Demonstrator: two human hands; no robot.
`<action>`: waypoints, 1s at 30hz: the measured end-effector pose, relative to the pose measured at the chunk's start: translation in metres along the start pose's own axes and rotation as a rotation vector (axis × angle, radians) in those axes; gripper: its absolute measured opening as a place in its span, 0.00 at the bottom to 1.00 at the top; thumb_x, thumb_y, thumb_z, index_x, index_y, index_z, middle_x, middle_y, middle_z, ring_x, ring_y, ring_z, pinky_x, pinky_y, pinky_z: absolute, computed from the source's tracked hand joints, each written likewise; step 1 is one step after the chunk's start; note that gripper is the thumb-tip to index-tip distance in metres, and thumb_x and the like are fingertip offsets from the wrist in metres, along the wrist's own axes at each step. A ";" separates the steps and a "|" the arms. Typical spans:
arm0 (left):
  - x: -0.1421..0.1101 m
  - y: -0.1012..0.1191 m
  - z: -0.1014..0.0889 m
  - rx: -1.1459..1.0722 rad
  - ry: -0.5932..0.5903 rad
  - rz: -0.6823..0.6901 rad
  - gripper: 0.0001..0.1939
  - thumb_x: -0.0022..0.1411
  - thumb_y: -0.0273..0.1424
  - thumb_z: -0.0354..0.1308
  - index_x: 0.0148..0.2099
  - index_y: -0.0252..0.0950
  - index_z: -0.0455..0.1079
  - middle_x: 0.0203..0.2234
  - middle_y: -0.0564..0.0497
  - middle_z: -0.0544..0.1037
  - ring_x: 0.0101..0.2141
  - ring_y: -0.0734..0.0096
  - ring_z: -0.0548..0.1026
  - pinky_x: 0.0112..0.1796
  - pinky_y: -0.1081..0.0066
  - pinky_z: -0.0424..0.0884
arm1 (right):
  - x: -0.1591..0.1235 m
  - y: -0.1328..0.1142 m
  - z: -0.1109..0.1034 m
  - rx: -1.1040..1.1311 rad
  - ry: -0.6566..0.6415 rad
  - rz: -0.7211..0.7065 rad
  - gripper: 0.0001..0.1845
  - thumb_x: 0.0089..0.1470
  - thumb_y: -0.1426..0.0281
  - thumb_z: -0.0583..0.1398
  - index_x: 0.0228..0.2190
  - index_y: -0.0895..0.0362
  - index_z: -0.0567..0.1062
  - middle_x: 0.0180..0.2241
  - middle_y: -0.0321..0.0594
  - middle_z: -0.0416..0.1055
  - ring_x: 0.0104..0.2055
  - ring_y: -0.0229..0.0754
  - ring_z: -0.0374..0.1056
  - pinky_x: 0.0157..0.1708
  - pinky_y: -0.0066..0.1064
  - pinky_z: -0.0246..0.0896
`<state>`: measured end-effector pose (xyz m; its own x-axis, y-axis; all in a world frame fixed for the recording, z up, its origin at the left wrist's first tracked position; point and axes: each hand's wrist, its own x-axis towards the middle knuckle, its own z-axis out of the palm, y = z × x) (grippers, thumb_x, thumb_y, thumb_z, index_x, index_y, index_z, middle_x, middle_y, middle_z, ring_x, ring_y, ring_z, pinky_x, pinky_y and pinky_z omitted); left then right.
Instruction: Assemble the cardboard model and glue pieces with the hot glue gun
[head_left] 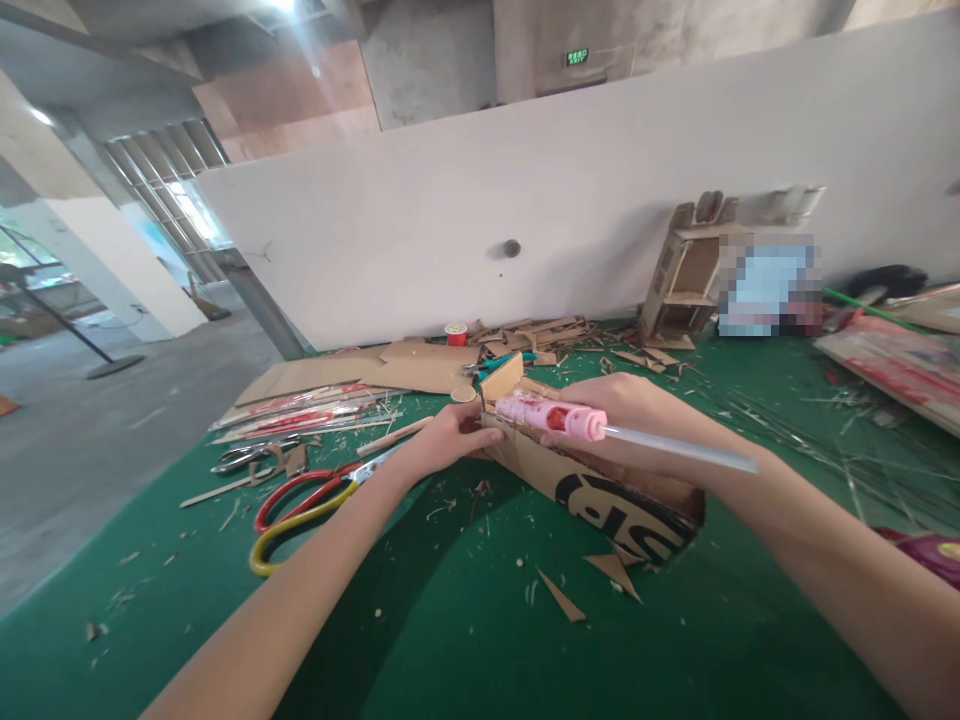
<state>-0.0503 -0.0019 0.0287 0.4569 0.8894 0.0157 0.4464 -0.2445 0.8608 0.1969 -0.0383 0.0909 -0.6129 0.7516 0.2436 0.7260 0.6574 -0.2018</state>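
Observation:
A long cardboard piece with folded-up sides and black printed lettering lies aslant on the green table. My left hand grips its far left end, thumb along the near wall. Around a pink hot glue gun above the cardboard, my right hand is closed; its fingers are partly hidden behind the gun. A clear glue stick juts from the gun's rear toward my right forearm. The gun's nozzle is hidden near a raised cardboard flap. Scissors with red and yellow handles lie beside my left forearm.
Teal-handled pliers, a red cup and cardboard scraps lie toward the white wall. A cardboard structure stands at the back right. Flat cardboard sheets are at left, glue sticks at right.

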 end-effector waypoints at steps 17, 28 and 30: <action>0.000 0.003 -0.001 0.097 0.021 0.015 0.20 0.54 0.44 0.60 0.41 0.33 0.71 0.31 0.50 0.75 0.35 0.63 0.72 0.37 0.66 0.70 | 0.010 -0.008 -0.016 0.144 -0.120 0.078 0.20 0.53 0.54 0.57 0.21 0.55 0.64 0.19 0.32 0.65 0.19 0.33 0.54 0.19 0.27 0.43; 0.001 -0.002 0.000 0.077 0.026 0.017 0.20 0.54 0.44 0.60 0.42 0.33 0.71 0.31 0.49 0.76 0.36 0.62 0.74 0.36 0.65 0.69 | 0.010 -0.014 -0.022 0.184 -0.123 0.087 0.20 0.53 0.56 0.57 0.19 0.56 0.61 0.18 0.31 0.62 0.20 0.32 0.50 0.19 0.27 0.43; 0.001 -0.002 0.000 0.069 0.017 0.019 0.20 0.54 0.44 0.60 0.43 0.34 0.71 0.32 0.49 0.76 0.36 0.62 0.74 0.36 0.66 0.69 | 0.011 -0.014 -0.022 0.186 -0.123 0.082 0.20 0.53 0.56 0.57 0.19 0.56 0.61 0.18 0.31 0.62 0.20 0.32 0.51 0.20 0.27 0.44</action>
<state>-0.0507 -0.0002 0.0268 0.4529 0.8906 0.0406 0.4898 -0.2866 0.8234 0.1863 -0.0404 0.1175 -0.5957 0.7965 0.1039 0.7121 0.5835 -0.3905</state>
